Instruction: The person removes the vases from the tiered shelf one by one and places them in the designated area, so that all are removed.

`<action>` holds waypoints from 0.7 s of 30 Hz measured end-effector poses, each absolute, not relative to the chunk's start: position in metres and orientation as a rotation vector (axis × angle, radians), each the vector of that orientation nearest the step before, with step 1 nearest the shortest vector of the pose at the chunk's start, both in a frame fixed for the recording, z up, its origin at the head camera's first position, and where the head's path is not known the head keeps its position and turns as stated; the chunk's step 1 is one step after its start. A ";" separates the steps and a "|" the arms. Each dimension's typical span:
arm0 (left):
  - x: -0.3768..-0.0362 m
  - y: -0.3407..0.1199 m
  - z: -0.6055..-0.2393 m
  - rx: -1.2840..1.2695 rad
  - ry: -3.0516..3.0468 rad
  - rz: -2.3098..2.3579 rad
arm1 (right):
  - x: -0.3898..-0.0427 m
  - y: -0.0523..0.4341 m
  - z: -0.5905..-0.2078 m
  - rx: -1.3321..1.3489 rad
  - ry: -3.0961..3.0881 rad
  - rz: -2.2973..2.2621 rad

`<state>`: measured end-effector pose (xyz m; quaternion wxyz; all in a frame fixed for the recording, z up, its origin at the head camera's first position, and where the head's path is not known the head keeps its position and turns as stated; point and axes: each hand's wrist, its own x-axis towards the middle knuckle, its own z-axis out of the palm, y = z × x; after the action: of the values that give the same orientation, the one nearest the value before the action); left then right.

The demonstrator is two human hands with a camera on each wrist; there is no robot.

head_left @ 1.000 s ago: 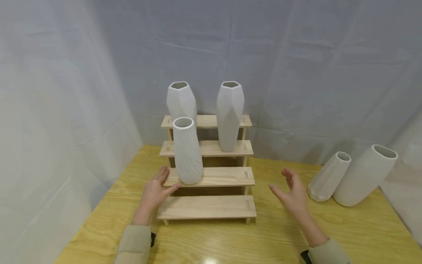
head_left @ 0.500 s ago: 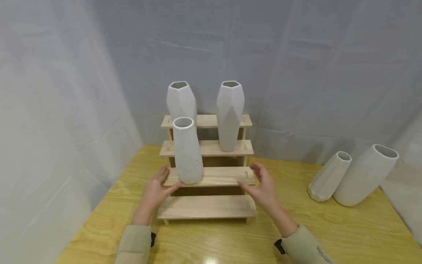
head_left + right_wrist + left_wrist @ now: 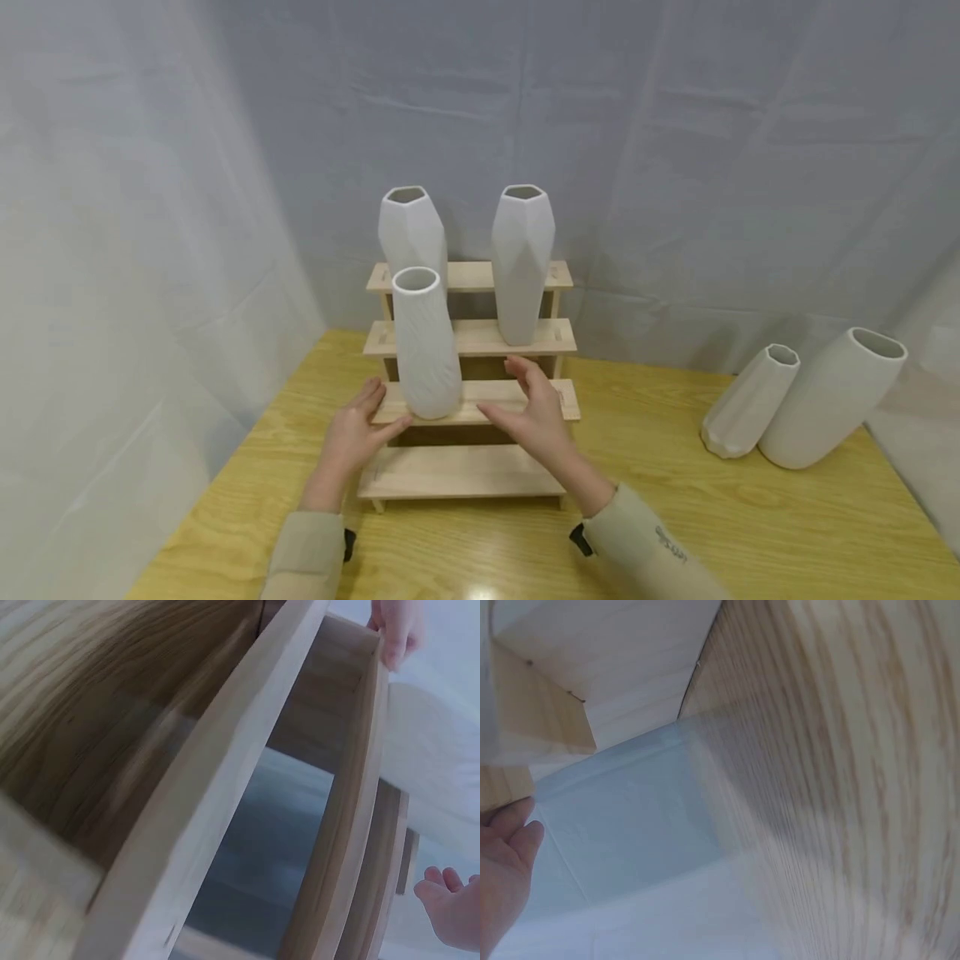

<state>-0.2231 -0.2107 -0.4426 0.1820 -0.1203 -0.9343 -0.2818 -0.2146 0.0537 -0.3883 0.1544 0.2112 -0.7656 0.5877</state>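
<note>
Left hand (image 3: 352, 433): grip released, fingers straight, resting on the left end of the second-lowest step of the wooden stand (image 3: 517, 402), thumb tip close to the foot of the ribbed vase (image 3: 426, 346). Right hand (image 3: 534, 417): grip also released, fingers extended and a little spread, hovering just right of the same vase above that step; contact with the vase is not visible.

The ribbed vase stands upright on the second-lowest step, toward its left end. Two faceted vases stand higher on the stand: the left one (image 3: 411, 227) behind the ribbed vase, the right one (image 3: 522, 258) on the third step. Two further vases (image 3: 750, 402) (image 3: 831, 398) lean on the counter (image 3: 675, 500) far to the right, touching each other.

Recommended procedure for the step in hand: close both palms on opposite sides of the ribbed vase low on its body, keep it vertical, and lift or slide without knocking the faceted vase behind it. The step is narrow, so keep the base fully on the board.

Difference from one second ago: the right hand has travelled left from open counter space near the leaning vases to its present position beside the ribbed vase. The left hand and all vases are unchanged
</note>
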 end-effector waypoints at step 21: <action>-0.224 -0.212 -0.443 -0.349 -2.628 -0.767 | -0.242 -0.009 -0.386 0.625 -2.251 1.711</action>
<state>-0.2243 -0.2116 -0.4432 0.1897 -0.1241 -0.9350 -0.2727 -0.2420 -0.0088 -0.3861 0.1225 0.2142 -0.7716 0.5864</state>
